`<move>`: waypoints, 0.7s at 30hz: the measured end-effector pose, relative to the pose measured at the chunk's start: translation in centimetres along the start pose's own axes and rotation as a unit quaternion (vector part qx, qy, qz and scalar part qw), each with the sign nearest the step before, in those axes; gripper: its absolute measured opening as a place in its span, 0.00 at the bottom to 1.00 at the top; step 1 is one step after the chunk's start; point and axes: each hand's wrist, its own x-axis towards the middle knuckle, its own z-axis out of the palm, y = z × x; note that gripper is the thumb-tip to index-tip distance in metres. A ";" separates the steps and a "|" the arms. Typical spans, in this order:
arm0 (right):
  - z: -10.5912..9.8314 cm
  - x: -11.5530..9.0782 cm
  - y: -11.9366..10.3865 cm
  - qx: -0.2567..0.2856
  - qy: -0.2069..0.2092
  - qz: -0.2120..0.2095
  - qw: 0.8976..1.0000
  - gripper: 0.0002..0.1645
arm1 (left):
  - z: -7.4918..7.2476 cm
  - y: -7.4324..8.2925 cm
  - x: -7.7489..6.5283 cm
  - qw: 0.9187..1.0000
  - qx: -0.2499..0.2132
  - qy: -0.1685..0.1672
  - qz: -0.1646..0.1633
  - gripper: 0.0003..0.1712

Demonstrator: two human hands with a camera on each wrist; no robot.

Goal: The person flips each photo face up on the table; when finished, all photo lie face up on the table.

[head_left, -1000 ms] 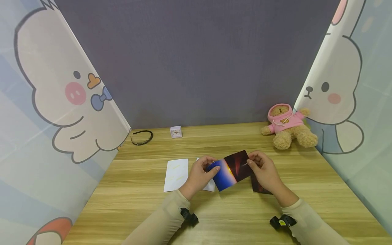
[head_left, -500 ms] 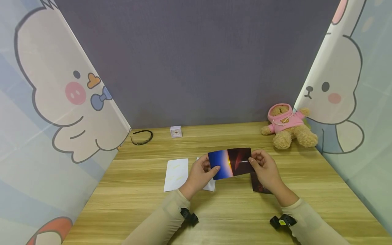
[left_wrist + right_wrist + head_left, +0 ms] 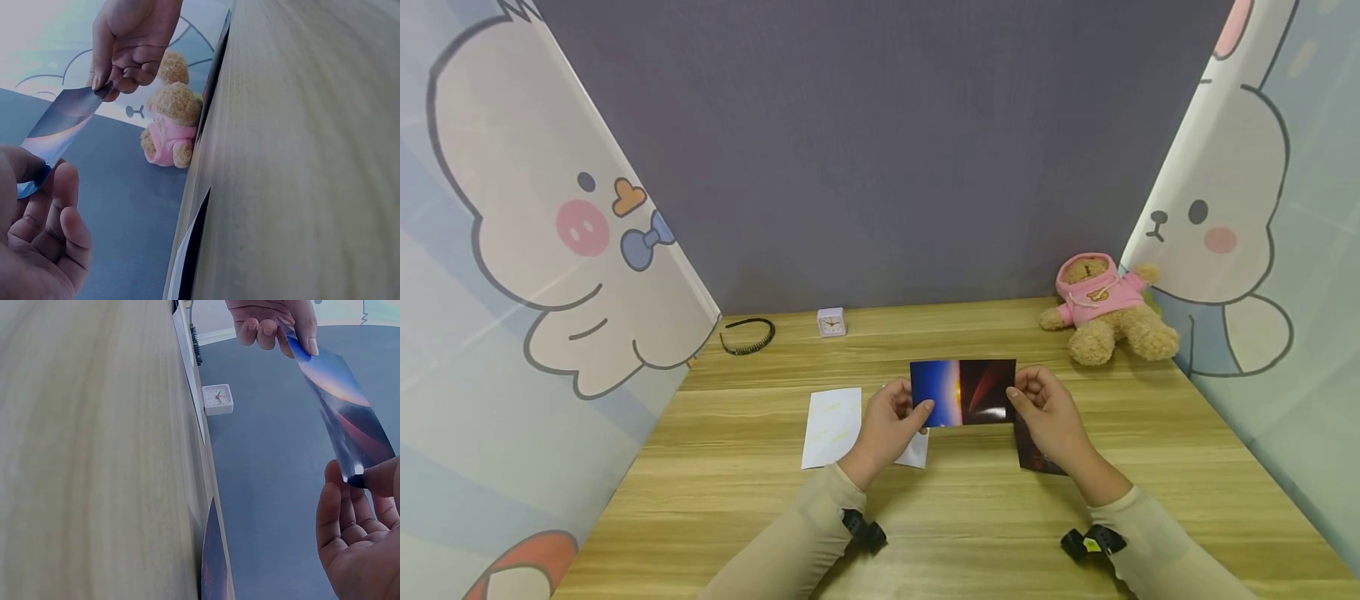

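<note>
A glossy photo card [image 3: 964, 392], blue on its left half and dark red on its right, is held up level above the table. My left hand [image 3: 883, 425] pinches its left end between thumb and fingers. At the opposite end, my right hand [image 3: 1054, 421] grips the card the same way. In both wrist views the card [image 3: 62, 122] stretches between the two hands, lifted off the wood. A white sheet [image 3: 913, 452] lies partly hidden behind the left hand. Under the right hand, a dark printed card [image 3: 1037, 454] rests on the table, partly covered.
Another white sheet [image 3: 832, 429] with faint yellow marks lies to the left on the wooden table [image 3: 955, 533]. Along the back stand a small square clock [image 3: 831, 322] and a teddy bear [image 3: 1108, 308] in a pink hoodie, with a black headband [image 3: 748, 337] at the left.
The photo card has turned from a slant, through a slight bend, to level and flat, its left end rising. Both hands have kept hold of it and stayed nearly in place.
</note>
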 end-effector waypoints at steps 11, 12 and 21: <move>0.0 -0.1 -0.1 -0.001 -0.007 0.021 1.000 0.15 | 0.0 0.2 0.0 1.000 0.016 0.023 0.000 0.03; 0.0 -0.1 -0.2 -0.003 -0.005 0.021 1.000 0.16 | 0.0 0.4 0.0 1.000 0.018 0.023 0.001 0.03; -0.1 -0.1 -0.1 -0.058 0.001 0.011 0.998 0.14 | -0.2 1.6 -0.4 0.999 0.023 0.031 0.027 0.07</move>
